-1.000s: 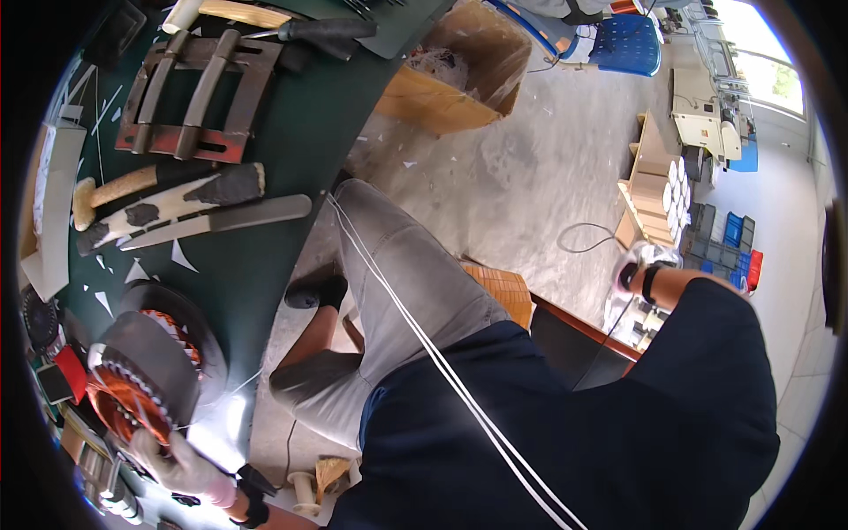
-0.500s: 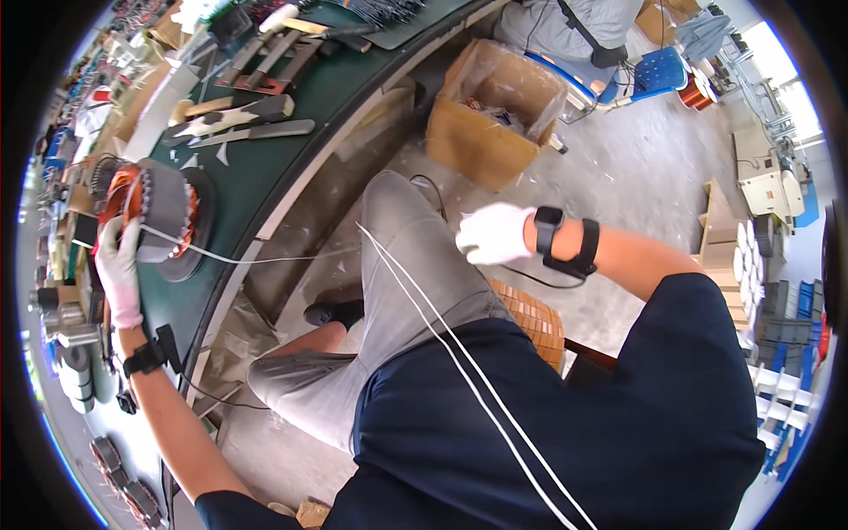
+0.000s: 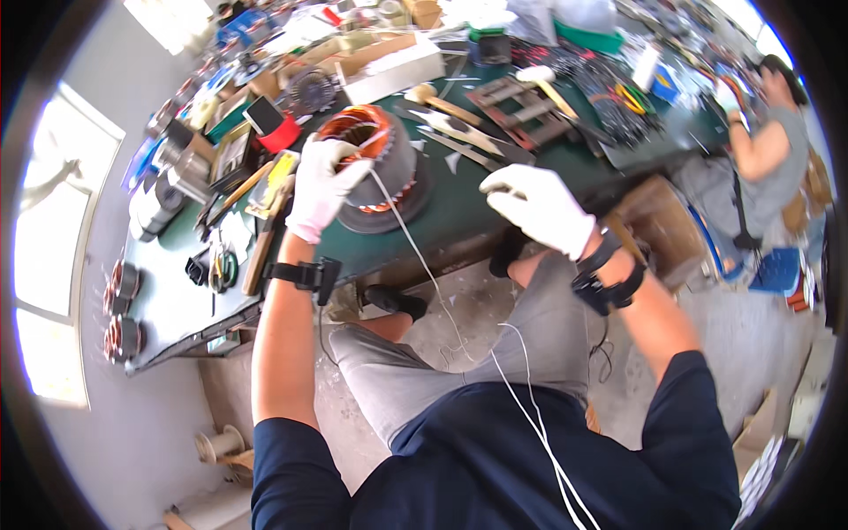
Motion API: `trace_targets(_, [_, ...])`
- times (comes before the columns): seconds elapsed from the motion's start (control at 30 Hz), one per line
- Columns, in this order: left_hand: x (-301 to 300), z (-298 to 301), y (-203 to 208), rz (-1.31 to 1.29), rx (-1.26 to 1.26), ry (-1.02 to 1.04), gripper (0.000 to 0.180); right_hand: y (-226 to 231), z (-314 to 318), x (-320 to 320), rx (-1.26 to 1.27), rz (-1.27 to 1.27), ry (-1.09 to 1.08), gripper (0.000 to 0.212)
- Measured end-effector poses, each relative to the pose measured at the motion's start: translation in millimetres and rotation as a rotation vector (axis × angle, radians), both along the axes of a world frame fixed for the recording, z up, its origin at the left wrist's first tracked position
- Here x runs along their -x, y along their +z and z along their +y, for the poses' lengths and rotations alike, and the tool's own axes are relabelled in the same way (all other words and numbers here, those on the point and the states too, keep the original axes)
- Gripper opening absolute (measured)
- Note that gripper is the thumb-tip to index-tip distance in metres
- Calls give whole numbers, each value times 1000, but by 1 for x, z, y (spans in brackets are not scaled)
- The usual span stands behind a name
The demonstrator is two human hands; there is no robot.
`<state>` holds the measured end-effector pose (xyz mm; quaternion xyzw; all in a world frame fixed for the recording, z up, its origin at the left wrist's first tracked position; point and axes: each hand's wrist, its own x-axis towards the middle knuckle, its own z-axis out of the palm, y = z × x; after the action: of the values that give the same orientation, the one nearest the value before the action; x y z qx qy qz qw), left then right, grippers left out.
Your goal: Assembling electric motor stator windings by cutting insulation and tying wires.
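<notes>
1. Green table (image 3: 459,208), cluttered with tools.
2. Stator (image 3: 375,163) with copper windings, upright on table near its front edge.
3. Left hand (image 3: 322,185), gloved, resting on stator's near rim, fingers closed on white cord (image 3: 415,247).
4. Right hand (image 3: 539,208), gloved, right of stator, fingers curled shut; contents unclear.

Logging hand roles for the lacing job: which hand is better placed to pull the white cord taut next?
Probably the right hand: it hangs apart from the stator, closed near the white cord. The left hand rests on the stator's copper windings, where the cord starts, and looks better placed to steady it.
</notes>
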<state>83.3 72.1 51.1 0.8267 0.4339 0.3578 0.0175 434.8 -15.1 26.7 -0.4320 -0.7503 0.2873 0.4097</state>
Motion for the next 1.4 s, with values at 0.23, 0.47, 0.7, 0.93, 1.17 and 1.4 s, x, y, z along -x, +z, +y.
trace_targets(0.23, [14,2,-3,56,-15,3,25,32,-6,80,524,519,246,22])
trace_targets(0.47, [8,11,2,23,96,-41,24,113,-58,18,255,468,1214,35])
trace_targets(0.7, [2,15,1,3,69,-53,20,103,-76,28,-184,359,770,40])
trace_targets(0.93, [2,9,0,-18,14,-57,22,-1,33,96,-387,34,-112,8])
trace_targets(1.17, [6,9,29,149,-137,-77,39,-2,40,115,-623,-331,-139,15])
trace_targets(1.4, [10,20,37,176,158,-257,44,-10,57,134,-462,-245,-125,17])
